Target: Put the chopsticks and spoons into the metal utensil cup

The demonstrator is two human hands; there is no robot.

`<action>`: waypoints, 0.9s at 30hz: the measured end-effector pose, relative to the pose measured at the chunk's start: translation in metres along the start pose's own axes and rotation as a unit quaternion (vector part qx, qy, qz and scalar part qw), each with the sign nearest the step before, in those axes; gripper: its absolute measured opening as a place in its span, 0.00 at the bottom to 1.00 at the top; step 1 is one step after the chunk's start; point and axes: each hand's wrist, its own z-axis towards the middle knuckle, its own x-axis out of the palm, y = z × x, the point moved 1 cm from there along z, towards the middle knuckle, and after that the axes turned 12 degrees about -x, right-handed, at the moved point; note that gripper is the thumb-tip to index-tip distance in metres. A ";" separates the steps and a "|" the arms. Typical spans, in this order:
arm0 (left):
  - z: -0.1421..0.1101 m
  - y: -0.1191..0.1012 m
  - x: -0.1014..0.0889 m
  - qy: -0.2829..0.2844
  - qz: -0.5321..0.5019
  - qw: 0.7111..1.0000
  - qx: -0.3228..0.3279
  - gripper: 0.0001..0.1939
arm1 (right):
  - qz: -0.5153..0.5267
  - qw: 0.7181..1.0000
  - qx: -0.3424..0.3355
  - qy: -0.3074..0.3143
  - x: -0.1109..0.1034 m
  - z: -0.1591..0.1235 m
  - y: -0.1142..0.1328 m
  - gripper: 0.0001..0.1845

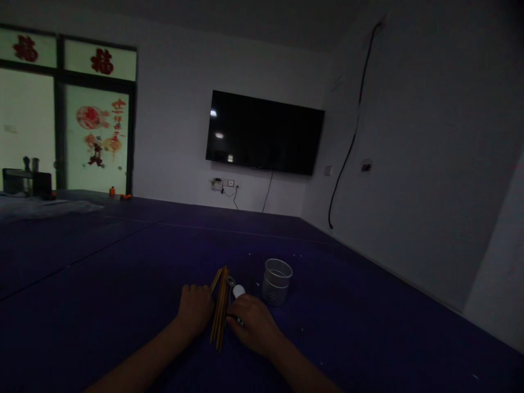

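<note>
A bundle of several wooden chopsticks [220, 305] lies on the dark blue mat [123, 284], pointing away from me. My left hand [194, 312] rests curled against the bundle's left side, touching it. My right hand [256, 325] is closed on the bundle's right side, its fingers pressing against the sticks. A white spoon [238, 291] and a dark utensil lie just beyond my right hand. A perforated metal cup [277, 281] stands upright to the right of them.
The mat covers the whole floor to the walls. A black television [264, 134] hangs on the far wall above a power socket [224, 183]. Glass doors with red decorations [96, 134] are at the left, with boxes [27, 183] before them.
</note>
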 end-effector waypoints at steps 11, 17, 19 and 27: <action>-0.001 0.004 -0.016 -0.074 -0.013 0.997 -0.030 0.14 | -0.027 0.998 0.026 -0.047 -0.003 -0.001 0.006 0.14; -0.014 -0.010 -0.038 -0.150 -0.079 0.985 0.030 0.14 | -0.100 0.984 0.073 -0.132 -0.007 0.002 0.003 0.27; -0.019 -0.017 -0.035 -0.146 -0.110 0.981 0.069 0.12 | -0.125 0.977 0.076 -0.153 -0.006 0.001 -0.001 0.27; -0.029 -0.028 -0.018 -0.097 -0.255 0.944 0.186 0.06 | -0.194 0.959 0.103 -0.179 -0.002 -0.006 -0.012 0.27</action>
